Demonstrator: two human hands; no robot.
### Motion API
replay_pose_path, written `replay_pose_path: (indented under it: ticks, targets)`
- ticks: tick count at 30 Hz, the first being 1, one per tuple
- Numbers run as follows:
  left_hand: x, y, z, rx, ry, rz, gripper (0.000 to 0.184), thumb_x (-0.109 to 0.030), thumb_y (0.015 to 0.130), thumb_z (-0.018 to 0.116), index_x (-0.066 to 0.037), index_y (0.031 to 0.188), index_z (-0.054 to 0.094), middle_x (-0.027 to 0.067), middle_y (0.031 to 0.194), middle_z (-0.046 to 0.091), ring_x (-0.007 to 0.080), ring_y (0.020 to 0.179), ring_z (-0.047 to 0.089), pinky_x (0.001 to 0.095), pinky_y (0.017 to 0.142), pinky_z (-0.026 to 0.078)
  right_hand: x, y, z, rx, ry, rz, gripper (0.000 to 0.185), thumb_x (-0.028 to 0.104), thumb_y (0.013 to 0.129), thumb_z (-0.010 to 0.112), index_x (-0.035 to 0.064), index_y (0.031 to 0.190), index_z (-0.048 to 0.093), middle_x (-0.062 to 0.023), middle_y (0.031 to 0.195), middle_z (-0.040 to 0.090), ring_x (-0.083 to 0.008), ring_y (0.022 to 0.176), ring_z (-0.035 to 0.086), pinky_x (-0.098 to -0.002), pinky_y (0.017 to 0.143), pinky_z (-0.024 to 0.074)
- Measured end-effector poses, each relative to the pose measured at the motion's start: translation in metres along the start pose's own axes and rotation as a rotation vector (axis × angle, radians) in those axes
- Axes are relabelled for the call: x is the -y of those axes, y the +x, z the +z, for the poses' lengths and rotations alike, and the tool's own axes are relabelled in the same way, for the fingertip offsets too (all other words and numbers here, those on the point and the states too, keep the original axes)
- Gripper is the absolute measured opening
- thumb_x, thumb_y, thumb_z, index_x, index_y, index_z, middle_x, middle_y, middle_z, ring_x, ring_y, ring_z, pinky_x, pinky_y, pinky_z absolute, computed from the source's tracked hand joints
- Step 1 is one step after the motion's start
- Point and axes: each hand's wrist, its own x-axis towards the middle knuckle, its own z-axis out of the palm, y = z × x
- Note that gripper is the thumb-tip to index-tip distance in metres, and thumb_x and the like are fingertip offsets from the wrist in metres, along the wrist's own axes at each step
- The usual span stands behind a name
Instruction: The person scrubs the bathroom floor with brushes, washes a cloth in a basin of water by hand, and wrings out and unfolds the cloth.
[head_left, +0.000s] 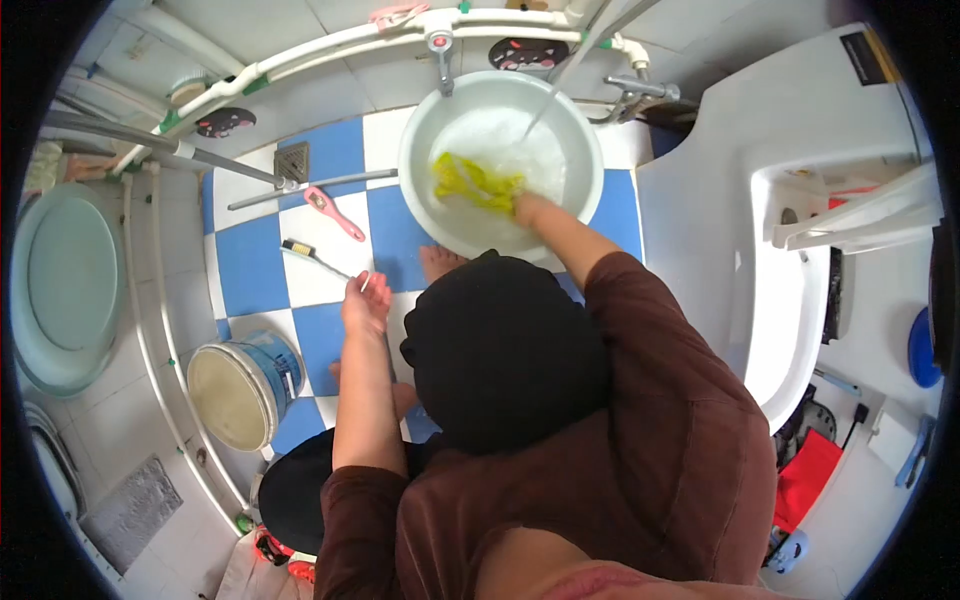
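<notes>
My right hand [528, 208] reaches into a pale green basin [412, 205] and is closed on a bright yellow-green cloth [478, 184]. The cloth lies wet and bunched in cloudy, sudsy water [500, 130], and a thin stream runs down into the basin. My left hand [367, 304] is palm-up to the left of my head, fingers loosely curved and apart. Near its fingertips, a brush [318, 258] with black and yellow bristles slants across a white tile. Its handle end meets the hand in view; contact is unclear. A pink brush [335, 214] lies farther forward.
A floor drain [291, 162] and a grey pole [310, 188] are left of the basin. A lidded bucket [230, 395] stands at left. Two taps [440, 62] and pipes line the wall ahead. A white washbasin [690, 230] rises at right.
</notes>
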Motion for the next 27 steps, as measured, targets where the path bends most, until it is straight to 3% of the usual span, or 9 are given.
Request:
replay_pose_path:
  ticks: [3, 10, 12, 16, 18, 20, 22, 24, 27]
  targets:
    - [0.009, 0.006, 0.005, 0.010, -0.019, -0.017, 0.029, -0.032, 0.091, 0.039, -0.007, 0.104, 0.050, 0.0084, 0.098, 0.055, 0.0211, 0.093, 0.056, 0.0342, 0.077, 0.044, 0.019, -0.086, -0.080, -0.015, 0.093, -0.192, 0.036, 0.027, 0.080, 0.053, 0.0105, 0.112, 0.058, -0.0156, 0.110, 0.058, -0.0315, 0.099, 0.056, -0.0387, 0.087, 0.0429]
    - [0.009, -0.002, 0.029, 0.038, 0.005, -0.005, 0.028, -0.031, 0.090, 0.042, -0.008, 0.104, 0.049, 0.0070, 0.098, 0.055, 0.0210, 0.090, 0.058, 0.0332, 0.072, 0.046, -0.021, -0.176, -0.185, -0.471, 0.526, -0.250, 0.035, 0.027, 0.082, 0.054, 0.0039, 0.109, 0.058, -0.0155, 0.105, 0.061, -0.0285, 0.098, 0.057, -0.0339, 0.086, 0.0439]
    - [0.009, -0.006, 0.035, 0.027, 0.009, 0.003, 0.027, -0.031, 0.089, 0.043, -0.009, 0.103, 0.050, 0.0059, 0.097, 0.055, 0.0208, 0.090, 0.058, 0.0334, 0.072, 0.047, -0.021, -0.210, -0.234, -0.590, 0.568, -0.316, 0.033, 0.022, 0.087, 0.054, 0.0023, 0.113, 0.056, -0.0103, 0.104, 0.062, -0.0162, 0.097, 0.057, -0.0284, 0.085, 0.0439]
    - [0.014, 0.000, 0.032, 0.020, -0.003, 0.002, 0.024, -0.031, 0.086, 0.047, -0.012, 0.100, 0.050, 0.0048, 0.095, 0.056, 0.0207, 0.091, 0.059, 0.0335, 0.072, 0.046, 0.011, -0.296, -0.342, -0.766, 0.634, -0.366, 0.033, 0.022, 0.088, 0.054, 0.0011, 0.113, 0.056, -0.0074, 0.109, 0.059, -0.0137, 0.101, 0.054, -0.0266, 0.089, 0.0408]
    - [0.012, -0.002, 0.038, 0.004, -0.013, 0.015, 0.023, -0.031, 0.086, 0.048, -0.013, 0.099, 0.050, 0.0049, 0.095, 0.056, 0.0209, 0.090, 0.060, 0.0333, 0.072, 0.046, 0.017, -0.313, -0.386, -0.978, 0.696, -0.546, 0.036, 0.020, 0.088, 0.053, 0.0000, 0.118, 0.052, -0.0078, 0.109, 0.059, -0.0135, 0.100, 0.054, -0.0262, 0.085, 0.0422]
    - [0.011, 0.008, 0.041, 0.008, -0.056, -0.013, 0.022, -0.031, 0.086, 0.048, -0.013, 0.099, 0.050, 0.0046, 0.094, 0.056, 0.0209, 0.090, 0.060, 0.0334, 0.071, 0.047, 0.023, -0.320, -0.429, -1.282, 0.786, -0.721, 0.039, 0.021, 0.085, 0.055, 0.0017, 0.118, 0.051, -0.0060, 0.097, 0.060, -0.0125, 0.083, 0.054, -0.0259, 0.073, 0.0442]
    - [0.011, 0.009, 0.039, 0.018, -0.068, -0.010, 0.022, -0.031, 0.086, 0.048, -0.013, 0.099, 0.050, 0.0047, 0.093, 0.056, 0.0210, 0.089, 0.060, 0.0334, 0.070, 0.047, 0.033, -0.341, -0.465, -1.439, 0.746, -0.579, 0.033, 0.015, 0.089, 0.051, -0.0005, 0.117, 0.049, -0.0063, 0.098, 0.059, -0.0128, 0.090, 0.055, -0.0254, 0.074, 0.0445]
    - [0.008, 0.000, 0.041, 0.030, -0.047, 0.027, 0.022, -0.031, 0.085, 0.048, -0.013, 0.099, 0.050, 0.0050, 0.092, 0.056, 0.0212, 0.088, 0.060, 0.0334, 0.069, 0.047, 0.030, -0.338, -0.488, -1.497, 0.807, -0.667, 0.027, 0.021, 0.087, 0.049, 0.0001, 0.104, 0.050, -0.0078, 0.093, 0.056, -0.0129, 0.072, 0.050, -0.0255, 0.063, 0.0430]
    - [0.004, -0.007, 0.041, 0.050, 0.007, 0.053, 0.023, -0.029, 0.087, 0.046, -0.009, 0.099, 0.049, 0.0084, 0.090, 0.056, 0.0226, 0.087, 0.060, 0.0338, 0.070, 0.050, 0.040, -0.349, -0.499, -1.344, 0.973, -0.647, 0.025, 0.019, 0.083, 0.052, 0.0010, 0.102, 0.051, -0.0057, 0.093, 0.053, -0.0127, 0.076, 0.048, -0.0253, 0.063, 0.0412]
